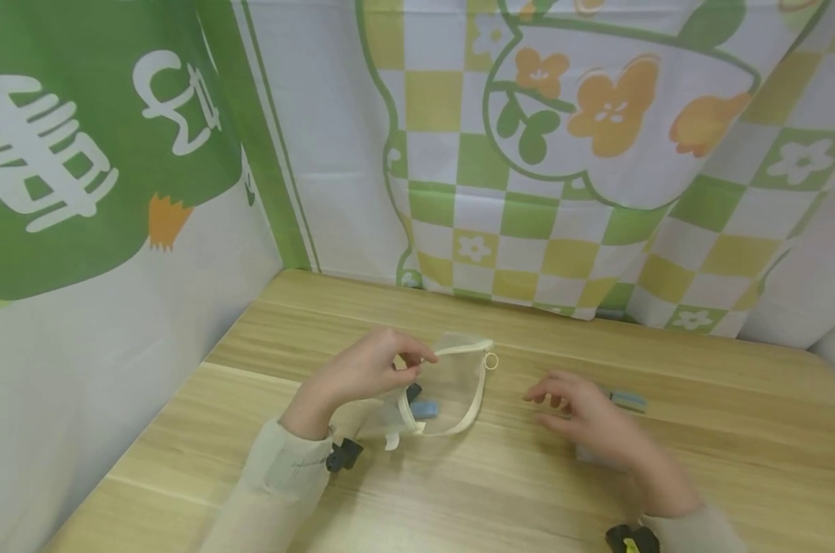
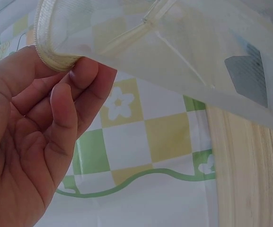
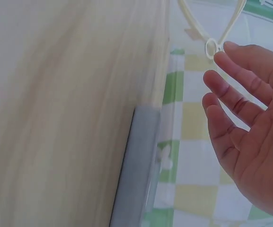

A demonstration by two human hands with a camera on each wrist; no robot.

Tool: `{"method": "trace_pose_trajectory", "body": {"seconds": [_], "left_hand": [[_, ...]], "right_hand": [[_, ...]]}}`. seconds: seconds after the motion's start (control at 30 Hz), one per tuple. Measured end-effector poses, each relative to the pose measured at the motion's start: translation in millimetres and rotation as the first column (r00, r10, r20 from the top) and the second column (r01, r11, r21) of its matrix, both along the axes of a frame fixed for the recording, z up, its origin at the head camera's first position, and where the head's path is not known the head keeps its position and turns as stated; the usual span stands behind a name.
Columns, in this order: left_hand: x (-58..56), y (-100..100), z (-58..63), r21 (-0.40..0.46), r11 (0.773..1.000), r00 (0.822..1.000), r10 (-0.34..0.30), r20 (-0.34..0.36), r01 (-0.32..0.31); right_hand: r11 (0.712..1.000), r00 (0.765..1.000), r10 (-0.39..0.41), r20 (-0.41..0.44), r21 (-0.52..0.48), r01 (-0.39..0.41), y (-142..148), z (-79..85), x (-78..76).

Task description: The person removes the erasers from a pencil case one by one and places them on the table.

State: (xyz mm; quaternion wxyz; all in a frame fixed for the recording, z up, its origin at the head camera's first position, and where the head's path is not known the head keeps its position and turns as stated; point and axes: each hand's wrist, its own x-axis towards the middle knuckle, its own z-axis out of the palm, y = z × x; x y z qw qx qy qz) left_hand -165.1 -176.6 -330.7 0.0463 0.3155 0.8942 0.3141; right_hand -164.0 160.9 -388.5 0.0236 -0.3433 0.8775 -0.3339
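A see-through pouch [image 1: 452, 380] with a cream zipper lies gaping on the table, a ring pull [image 1: 491, 361] at its far right corner. My left hand [image 1: 365, 372] pinches its zipper edge between thumb and fingers, as the left wrist view shows at the pouch's rim [image 2: 56, 59]. Inside sit a small blue item [image 1: 425, 409] and a dark item [image 1: 413, 392]. To the right of the pouch, my right hand [image 1: 586, 411] hovers with loosely bent fingers and holds nothing. Beyond it lies a grey-blue flat item [image 1: 627, 400], partly hidden by that hand.
Under the right hand in the head view, a pale grey object [image 1: 593, 456] shows partly. The wooden table [image 1: 458, 499] meets a checked, flowered curtain [image 1: 528, 215] at the back. Green and white cloth [image 1: 168, 292] hangs along the left side.
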Motion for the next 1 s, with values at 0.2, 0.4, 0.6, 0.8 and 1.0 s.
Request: {"method": "trace_pose_trajectory", "body": {"seconds": [0.2, 0.4, 0.6, 0.8, 1.0], "left_hand": [[0.5, 0, 0.7, 0.004, 1.0, 1.0, -0.006, -0.001, 0.006], [0.1, 1, 0.1, 0.001, 1.0, 1.0, -0.003, 0.003, 0.003], [0.1, 1, 1.1, 0.007, 1.0, 1.0, -0.006, 0.013, 0.006], [0.3, 0, 2.2, 0.007, 1.0, 1.0, -0.006, 0.02, 0.006], [0.7, 0, 2.6, 0.008, 1.0, 1.0, -0.005, 0.022, 0.005]], "right_hand": [[0.999, 0.999, 0.03, -0.026, -0.033, -0.031, -22, -2.4, -4.8], [0.998, 0.998, 0.053, -0.019, -0.016, -0.054, -41, -3.0, -9.6], [0.995, 0.996, 0.093, 0.011, -0.025, -0.093, -56, -2.4, -12.6], [0.993, 0.993, 0.118, 0.029, -0.007, -0.118, -71, -0.6, -14.2], [0.99, 0.988, 0.139, 0.063, 0.008, -0.139, -85, 0.5, -15.7]]}}
